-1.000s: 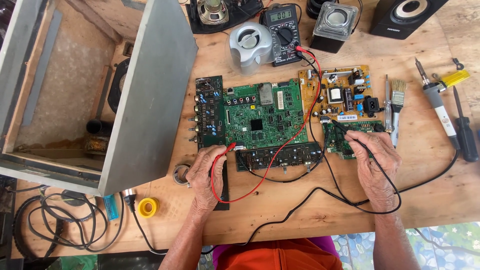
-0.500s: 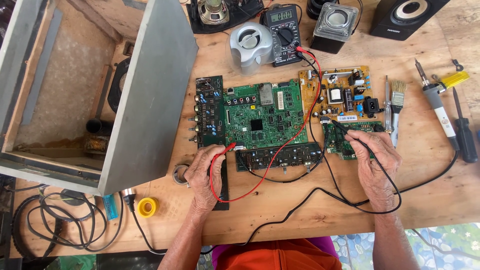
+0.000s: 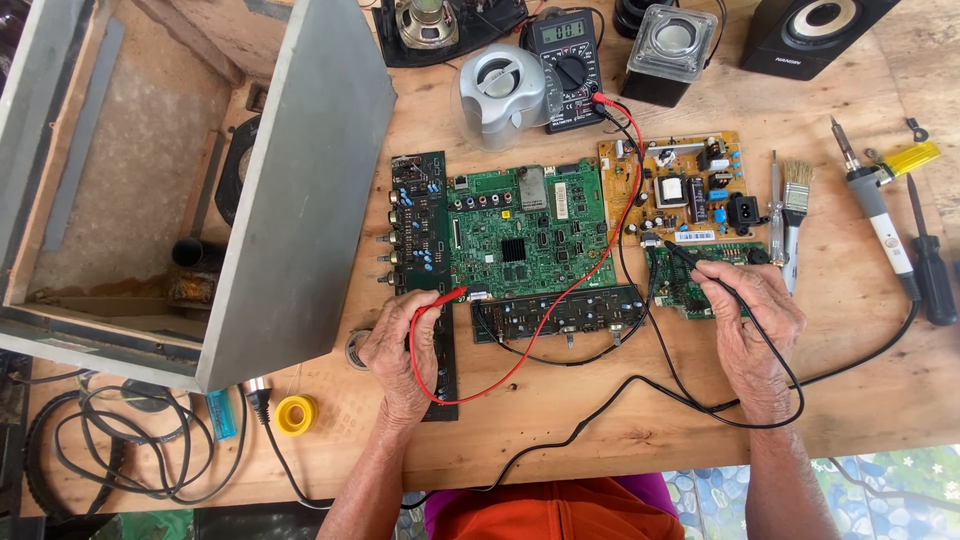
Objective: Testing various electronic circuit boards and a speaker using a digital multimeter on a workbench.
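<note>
While both hands rest on the pale wooden table (image 3: pixel 600 430), each is closed lightly around a slim multimeter probe, pinched pen-fashion between thumb and fingers. Taking the large green circuit board (image 3: pixel 530 240) as the landmark, the left hand (image 3: pixel 400 350) lies just in front of its near left corner, holding the thin red probe (image 3: pixel 440 298) so the tip touches near that corner; its red lead loops toward the person and then runs back across the board. To the right of the green board, the right hand (image 3: pixel 745 320) grips the thin black probe (image 3: pixel 690 262) with its tip down on the small green board (image 3: pixel 690 285) lying just beside it. Both probes look light, stiff and slender, with smooth plastic bodies that could slip, so a hold well back from the metal tip seems best; the leads are soft and drag slightly. The boards appear rigid but fragile, best handled by their edges. Along the near edge of the landmark lies a long dark strip board (image 3: pixel 560 312), and behind the small board sits a tan power board (image 3: pixel 680 185). Beyond the big board's far edge stands the dark digital multimeter (image 3: pixel 568 65).
</note>
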